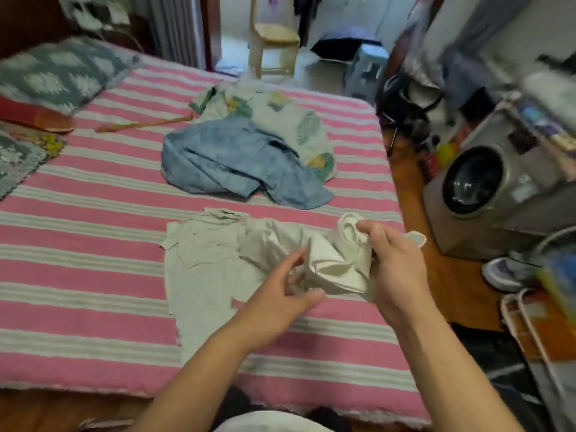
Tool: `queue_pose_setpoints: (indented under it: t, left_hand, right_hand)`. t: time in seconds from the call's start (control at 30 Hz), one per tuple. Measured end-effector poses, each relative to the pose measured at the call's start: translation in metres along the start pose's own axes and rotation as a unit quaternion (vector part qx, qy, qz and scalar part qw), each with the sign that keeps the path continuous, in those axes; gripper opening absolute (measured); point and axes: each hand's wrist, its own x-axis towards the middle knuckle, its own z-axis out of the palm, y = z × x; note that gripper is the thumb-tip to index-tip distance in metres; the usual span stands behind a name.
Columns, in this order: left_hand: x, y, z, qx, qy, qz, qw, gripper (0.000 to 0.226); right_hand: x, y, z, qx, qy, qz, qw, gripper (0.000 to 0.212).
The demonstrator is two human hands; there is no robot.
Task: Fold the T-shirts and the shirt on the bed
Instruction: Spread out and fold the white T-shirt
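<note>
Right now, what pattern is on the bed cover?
Pink and pale grey-white stripes on the bed cover, seen clearly in the head view.

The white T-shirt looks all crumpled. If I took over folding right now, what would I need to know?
Right hand: grips the bunched end of the white T-shirt, lifted a little off the bed.
Left hand: fingers curled into the same cloth near its middle.
The rest of that T-shirt lies flat on the bed, to the left.
Behind it sit the blue garment and the leaf-print garment, heaped together.
Done: nothing looks folded yet.
Left: smooth and fold the white one, then pull the other two apart and fold each.
</note>
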Motion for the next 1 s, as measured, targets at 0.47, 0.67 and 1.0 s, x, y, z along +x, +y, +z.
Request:
queue_pose_setpoints:
  t: [0.47,0.67,1.0]
  left_hand:
    - [0.088,0.166,0.132,0.15,0.14,0.076,0.976,0.023]
    - [0.122,0.232,0.067,0.491,0.245,0.121,0.827,0.021]
    - [0.067,0.362,-0.005,0.634,0.397,0.345,0.567,0.027]
  right_hand:
    - [0.066,-0.078,-0.266,-0.409,-0.164,-0.146,0.886,0.056]
    - [0.136,-0.104,-0.265,-0.685,-0.11,-0.205,0.691,0.018]
    - [0.164,-0.255,-0.266,-0.447,0.311,-0.29,0.787,0.019]
